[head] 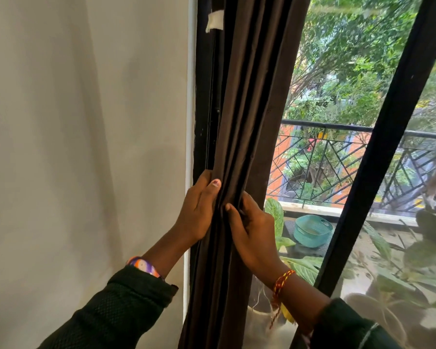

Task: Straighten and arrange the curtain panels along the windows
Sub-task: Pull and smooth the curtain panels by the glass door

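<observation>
Two hands hold one gathered curtain panel [247,102], a dark brown bundle of pleats hanging between the white wall [86,122] and the window glass. The left hand [199,210] grips the bundle's left edge, thumb laid on the front folds and fingers wrapped behind the cloth. The right hand [252,230] pinches the folds just beside it, thumb on the front, fingers tucked round the right side. Both hands sit at about the same height and nearly touch across the pleats.

Beyond the right hand, through the glass, a teal basket [311,234] sits on the balcony floor; what lies in it cannot be made out. Near it stand large-leaved plants [277,217], and below the right wrist a pale pot [259,311] shows behind the curtain's edge, its contents unclear. A black railing [320,157] runs behind them, with trees past it.

Above the left hand, a strip of white tape [215,20] sticks to the black window frame [204,96]. A second black frame bar [378,157] slants to the right of the right hand. A patterned band [144,265] circles the left wrist, a red and yellow thread [282,280] the right.
</observation>
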Demonstrator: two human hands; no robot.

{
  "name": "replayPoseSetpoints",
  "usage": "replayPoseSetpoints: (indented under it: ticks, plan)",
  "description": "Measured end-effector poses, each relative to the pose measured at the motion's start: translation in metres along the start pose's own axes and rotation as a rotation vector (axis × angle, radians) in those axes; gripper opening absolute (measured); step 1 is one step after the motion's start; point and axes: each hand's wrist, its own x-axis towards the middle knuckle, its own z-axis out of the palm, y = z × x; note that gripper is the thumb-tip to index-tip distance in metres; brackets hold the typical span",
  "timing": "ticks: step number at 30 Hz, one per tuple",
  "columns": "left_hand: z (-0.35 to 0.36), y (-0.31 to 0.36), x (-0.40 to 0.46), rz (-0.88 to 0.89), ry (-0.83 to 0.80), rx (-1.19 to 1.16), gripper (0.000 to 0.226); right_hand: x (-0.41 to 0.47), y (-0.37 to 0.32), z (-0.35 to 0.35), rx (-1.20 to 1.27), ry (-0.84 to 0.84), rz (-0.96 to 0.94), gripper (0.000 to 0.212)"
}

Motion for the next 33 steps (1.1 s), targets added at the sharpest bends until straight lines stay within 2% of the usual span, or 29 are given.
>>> replayPoseSetpoints:
  ticks: [3, 6, 8, 11, 13, 15, 18, 20, 23, 29, 33]
  plan:
    - [-0.009, -0.003, 0.000, 0.024, 0.048, 0.039, 0.016, -0.001, -0.003, -0.001, 0.039, -0.025, 0.009, 0.021]
    - [-0.013, -0.007, 0.000, 0.115, 0.137, 0.188, 0.011, 0.001, -0.003, 0.000, 0.025, -0.001, 0.018, 0.016]
    - [-0.014, -0.009, -0.001, 0.175, 0.236, 0.310, 0.017, 0.003, -0.001, 0.001, 0.002, 0.059, 0.026, 0.009]
    - [-0.019, -0.014, -0.003, 0.186, 0.359, 0.487, 0.026, 0.004, 0.004, 0.001, -0.032, 0.098, 0.052, 0.013]
    - [-0.017, -0.010, -0.006, 0.150, 0.347, 0.544, 0.038, 0.004, 0.006, 0.001, -0.070, 0.103, 0.055, 0.013]
    - [-0.015, -0.007, -0.009, 0.194, 0.296, 0.630, 0.051, 0.004, 0.006, 0.002, -0.114, 0.086, 0.051, 0.016]
    - [-0.014, -0.008, -0.009, 0.313, 0.184, 0.745, 0.044, 0.002, 0.005, 0.006, -0.102, 0.013, 0.087, 0.042]
    - [-0.010, -0.009, -0.008, 0.301, 0.166, 0.749, 0.034, 0.000, 0.006, 0.009, -0.108, 0.002, 0.101, 0.052]
    - [-0.001, -0.004, -0.008, 0.234, 0.148, 0.655, 0.045, -0.001, 0.006, 0.012, -0.123, -0.006, 0.094, 0.057]
    - [-0.005, -0.009, -0.006, 0.211, 0.227, 0.595, 0.022, -0.002, 0.004, 0.005, -0.222, -0.007, 0.103, 0.059]
    - [-0.002, -0.011, -0.012, 0.190, 0.207, 0.618, 0.030, -0.006, -0.001, 0.003, -0.323, -0.073, 0.176, 0.071]
